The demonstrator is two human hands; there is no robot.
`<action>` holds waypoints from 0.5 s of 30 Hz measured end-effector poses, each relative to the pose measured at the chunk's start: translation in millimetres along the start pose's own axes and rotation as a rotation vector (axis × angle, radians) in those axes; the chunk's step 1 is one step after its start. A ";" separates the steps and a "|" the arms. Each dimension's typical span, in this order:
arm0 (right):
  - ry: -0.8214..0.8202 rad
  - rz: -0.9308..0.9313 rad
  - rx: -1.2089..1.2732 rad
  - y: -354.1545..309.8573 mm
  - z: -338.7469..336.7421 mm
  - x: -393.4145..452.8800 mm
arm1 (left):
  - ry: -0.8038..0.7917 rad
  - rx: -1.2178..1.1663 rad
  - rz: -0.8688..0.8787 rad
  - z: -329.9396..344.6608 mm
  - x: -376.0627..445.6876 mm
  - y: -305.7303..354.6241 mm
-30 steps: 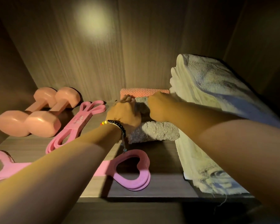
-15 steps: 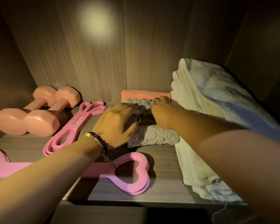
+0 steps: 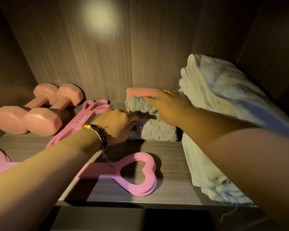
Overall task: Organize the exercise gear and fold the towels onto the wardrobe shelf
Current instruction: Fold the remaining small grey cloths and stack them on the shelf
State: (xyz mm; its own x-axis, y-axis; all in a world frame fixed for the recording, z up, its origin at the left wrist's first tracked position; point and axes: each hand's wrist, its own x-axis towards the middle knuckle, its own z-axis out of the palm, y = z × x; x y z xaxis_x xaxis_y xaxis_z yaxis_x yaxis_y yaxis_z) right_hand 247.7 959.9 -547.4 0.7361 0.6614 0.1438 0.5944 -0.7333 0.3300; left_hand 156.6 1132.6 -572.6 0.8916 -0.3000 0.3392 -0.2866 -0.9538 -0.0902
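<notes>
While gripped left, gray towel (image 3: 158, 130) seemingly stacked.

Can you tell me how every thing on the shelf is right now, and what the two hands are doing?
Left hand: fingers curled into the grey towel's near side.
Right hand: fingers flat on top of the small towels.
Grey towel: folded, lying on the shelf.
Orange towel: folded, behind the grey one.
Big white towel: folded, at the right.
Dumbbells: lying side by side.
Pink band: lying flat.
Heart-handled stretcher: lying flat near the front edge.
</notes>
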 end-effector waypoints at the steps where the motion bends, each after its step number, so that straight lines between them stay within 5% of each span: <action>1: -0.003 0.004 0.002 -0.8 0.5 1.1 | 0.003 0.007 -0.021 -3.1 0.6 0.7; 8: 0.049 -0.044 0.014 0.4 -1.0 3.6 | 0.040 0.003 0.269 5.0 -5.6 14.4; 15: 0.008 -0.053 0.038 5.8 2.2 4.1 | 0.101 -0.028 0.238 13.8 -6.9 18.0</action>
State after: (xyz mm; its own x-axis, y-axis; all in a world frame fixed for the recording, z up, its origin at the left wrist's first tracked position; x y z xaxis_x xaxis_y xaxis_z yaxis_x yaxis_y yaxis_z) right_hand 254.8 958.0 -546.9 0.7010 0.7004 0.1347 0.6443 -0.7028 0.3015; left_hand 150.2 1117.3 -589.5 0.7587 -0.5113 0.4037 -0.4949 -0.8553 -0.1532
